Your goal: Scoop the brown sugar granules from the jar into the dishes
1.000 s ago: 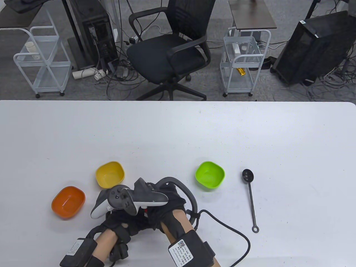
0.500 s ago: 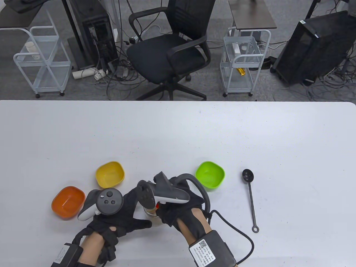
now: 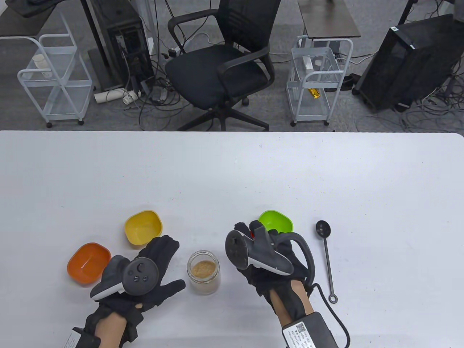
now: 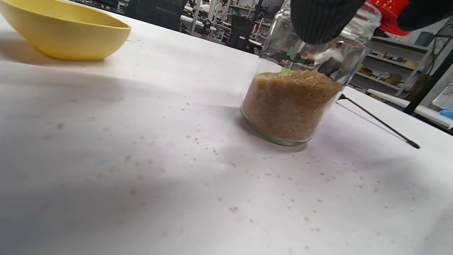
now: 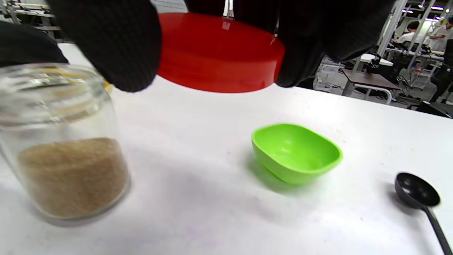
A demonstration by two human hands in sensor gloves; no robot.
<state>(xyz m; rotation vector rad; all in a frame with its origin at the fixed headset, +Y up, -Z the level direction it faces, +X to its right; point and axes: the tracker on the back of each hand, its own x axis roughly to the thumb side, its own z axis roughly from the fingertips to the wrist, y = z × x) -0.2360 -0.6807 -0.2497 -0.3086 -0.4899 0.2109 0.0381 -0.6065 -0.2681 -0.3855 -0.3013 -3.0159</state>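
Lid [image 5: 219,53] now off jar [image 3: 203,272], pinched in right hand [image 3: 270,259] lower centre; left hand [image 3: 145,275] let go, fingers spread, empty; spoon [image 3: 326,259] next.

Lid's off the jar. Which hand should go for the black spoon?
Right, once it sets down the red plastic lid it holds. The long-handled black spoon lies just beside the right hand; the open left hand sits across the glass sugar jar.
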